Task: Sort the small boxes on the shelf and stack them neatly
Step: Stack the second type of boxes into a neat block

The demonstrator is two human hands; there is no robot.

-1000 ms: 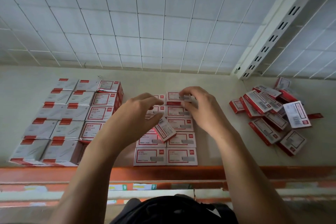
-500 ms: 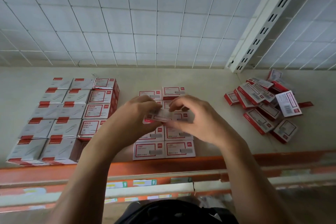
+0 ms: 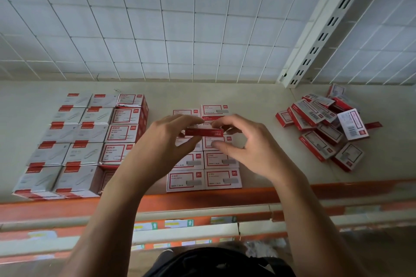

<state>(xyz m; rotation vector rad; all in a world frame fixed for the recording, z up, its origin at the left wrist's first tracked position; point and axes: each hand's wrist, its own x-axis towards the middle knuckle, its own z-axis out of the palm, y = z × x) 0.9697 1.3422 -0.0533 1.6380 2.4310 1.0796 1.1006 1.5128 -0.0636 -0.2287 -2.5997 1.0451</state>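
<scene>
Placement is in hand: left hand (image 3: 164, 144) and right hand (image 3: 254, 150) pinch a small red-sided cardboard box (image 3: 203, 132) by its ends, on edge above the middle two-column stack of white-and-red boxes (image 3: 203, 179) on the beige shelf (image 3: 258, 96). The next move probably calls for laying it flat and squaring it.

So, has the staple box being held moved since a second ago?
Yes. The staple box has shifted slightly toward the back of the two-column grid and turned red edge up, held between left hand and right hand.
</scene>
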